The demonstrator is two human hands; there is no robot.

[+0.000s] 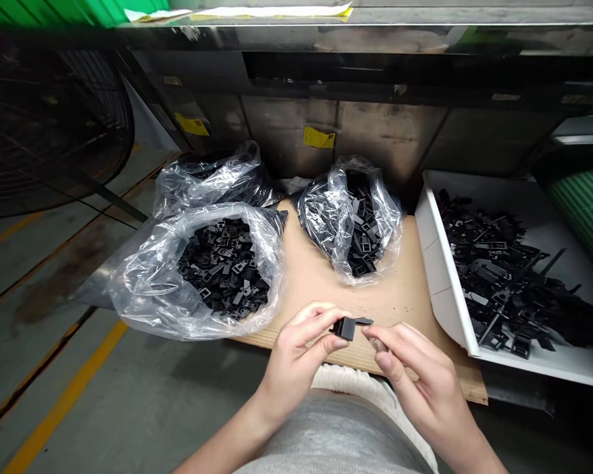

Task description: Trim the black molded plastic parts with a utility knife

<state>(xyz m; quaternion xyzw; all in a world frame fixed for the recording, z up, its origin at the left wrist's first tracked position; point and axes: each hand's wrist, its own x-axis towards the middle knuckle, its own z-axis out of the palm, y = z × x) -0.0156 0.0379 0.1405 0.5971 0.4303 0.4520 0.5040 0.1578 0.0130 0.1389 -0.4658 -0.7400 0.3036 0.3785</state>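
Between the thumb and fingers of my left hand [299,345] is a small black plastic part [344,328], boxy with a thin flat arm pointing right. Close to the tip of that arm, my right hand [418,365] is closed in a pinch. Something small and pale shows at its fingertips, too small to make out. Both hands are above the front edge of a cardboard sheet [311,276]. Ahead and to the left, an open clear plastic bag [143,283] holds many small black parts. Another clear bag [329,217] of black parts sits straight ahead.
On the right, a white bin [447,283] contains a heap of black plastic pieces. A further bag [202,184] lies behind the left one. A large fan [44,125] stands at far left. A metal ledge [375,36] runs across the back.
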